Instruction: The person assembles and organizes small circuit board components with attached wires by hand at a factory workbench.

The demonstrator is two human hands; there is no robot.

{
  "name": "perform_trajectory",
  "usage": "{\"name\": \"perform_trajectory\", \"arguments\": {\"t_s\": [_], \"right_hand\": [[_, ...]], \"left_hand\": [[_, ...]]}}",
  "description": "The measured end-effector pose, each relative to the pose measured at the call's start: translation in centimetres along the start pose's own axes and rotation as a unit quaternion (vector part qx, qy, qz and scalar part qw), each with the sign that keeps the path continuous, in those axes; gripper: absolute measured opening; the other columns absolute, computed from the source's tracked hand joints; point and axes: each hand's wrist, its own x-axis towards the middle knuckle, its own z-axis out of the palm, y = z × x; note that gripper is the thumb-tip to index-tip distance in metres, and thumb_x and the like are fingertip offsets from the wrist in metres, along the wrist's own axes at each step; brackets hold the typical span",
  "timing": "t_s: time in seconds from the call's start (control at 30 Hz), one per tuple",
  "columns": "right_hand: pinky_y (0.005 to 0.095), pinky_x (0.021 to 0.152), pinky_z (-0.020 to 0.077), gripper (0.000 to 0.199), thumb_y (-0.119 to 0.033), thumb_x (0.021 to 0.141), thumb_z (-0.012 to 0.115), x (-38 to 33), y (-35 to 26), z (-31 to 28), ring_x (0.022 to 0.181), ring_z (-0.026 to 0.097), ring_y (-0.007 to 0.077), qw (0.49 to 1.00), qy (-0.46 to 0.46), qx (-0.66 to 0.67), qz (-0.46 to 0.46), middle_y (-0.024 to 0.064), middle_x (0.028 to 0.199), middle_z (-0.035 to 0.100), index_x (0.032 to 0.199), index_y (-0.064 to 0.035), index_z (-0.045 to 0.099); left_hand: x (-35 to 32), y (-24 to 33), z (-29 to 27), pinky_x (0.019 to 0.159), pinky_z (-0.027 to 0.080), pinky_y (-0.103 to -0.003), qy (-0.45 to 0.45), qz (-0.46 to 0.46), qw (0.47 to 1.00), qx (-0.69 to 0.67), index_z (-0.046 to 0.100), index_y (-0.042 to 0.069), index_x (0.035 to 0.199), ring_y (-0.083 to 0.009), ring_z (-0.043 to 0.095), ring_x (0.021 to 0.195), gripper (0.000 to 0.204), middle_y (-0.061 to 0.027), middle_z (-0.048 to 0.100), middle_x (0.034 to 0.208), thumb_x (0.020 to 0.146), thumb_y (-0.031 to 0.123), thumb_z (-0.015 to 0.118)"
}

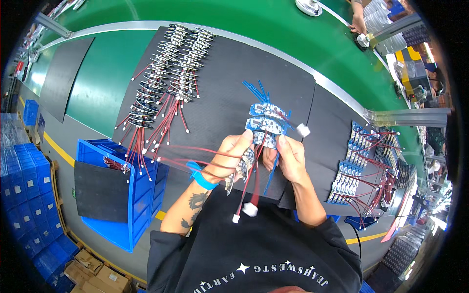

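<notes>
Between my hands, in front of my chest, is a blue circuit board panel with white components and red and black wires. My left hand is closed, its thumb at the panel's left edge. Several curved circuit boards are also gripped in it, their wires hanging out to the left and down. My right hand pinches the panel's right edge. A narrow blue strip hangs below, by the right fingers. Thin blue board strips lie on the black mat just beyond the panel. Small white plugs dangle blurred.
Two long rows of curved boards lie on the mat at left, wires trailing over a blue bin. At right are several blue board panels with wires. A metal post stands at the right; another person's hand is at far right.
</notes>
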Motion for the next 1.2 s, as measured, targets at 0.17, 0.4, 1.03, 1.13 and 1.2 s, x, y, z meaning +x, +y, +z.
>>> {"name": "perform_trajectory", "arguments": {"t_s": [0.17,0.4,1.03,1.13,1.2], "right_hand": [[0.0269,0.048,0.0372,0.047,-0.03,0.102,0.032,0.5,0.4,1.1,0.051,0.046,0.0139,0.978,-0.047,0.203,0.027,0.0087,0.058,0.051,0.071,-0.0007,0.051],[0.0262,0.044,0.0337,0.048,-0.035,0.101,0.037,2.0,1.8,-0.9,0.046,0.037,0.0125,0.962,0.218,0.153,-0.062,0.004,0.053,0.038,0.067,-0.002,0.047],[0.0255,0.047,0.0377,0.043,-0.027,0.101,0.037,1.6,2.9,-2.0,0.049,0.044,0.0128,0.958,0.227,0.149,-0.09,0.0076,0.06,0.048,0.07,-0.0003,0.05],[0.0254,0.047,0.0377,0.043,-0.027,0.101,0.037,1.5,2.7,-1.9,0.049,0.044,0.0126,0.959,0.223,0.148,-0.091,0.0075,0.06,0.049,0.07,-0.0002,0.05],[0.0254,0.047,0.0376,0.043,-0.027,0.101,0.037,1.6,2.6,-1.9,0.049,0.044,0.0126,0.959,0.22,0.149,-0.094,0.0075,0.06,0.049,0.07,-0.0001,0.05]], "left_hand": [[0.9,-0.6,-0.6,0.034,0.034,-0.021,0.02,-0.015,0.994,-0.103,0.055,0.009,0.07,-0.0059,0.046,0.039,0.044,0.0016,0.052,0.055,0.094,0.045,0.05],[2.7,2.3,0.3,0.038,0.034,-0.028,0.15,0.25,0.924,0.25,0.056,0.001,0.072,-0.0113,0.048,0.04,0.038,-0.0047,0.049,0.05,0.097,0.028,0.048],[1.9,0.3,-0.7,0.073,0.043,-0.041,0.161,0.527,0.562,0.617,0.054,0.003,0.068,-0.028,0.057,0.082,0.016,-0.0084,0.059,0.082,0.076,0.012,0.064],[0.7,0.4,-0.7,0.079,0.042,-0.044,0.172,0.525,0.544,0.631,0.056,0.003,0.069,-0.0286,0.057,0.09,0.018,-0.0079,0.06,0.087,0.075,0.017,0.066],[0.3,0.2,-0.7,0.082,0.041,-0.046,0.161,0.511,0.528,0.659,0.056,0.004,0.069,-0.0286,0.056,0.094,0.019,-0.0077,0.06,0.09,0.074,0.018,0.066]]}}
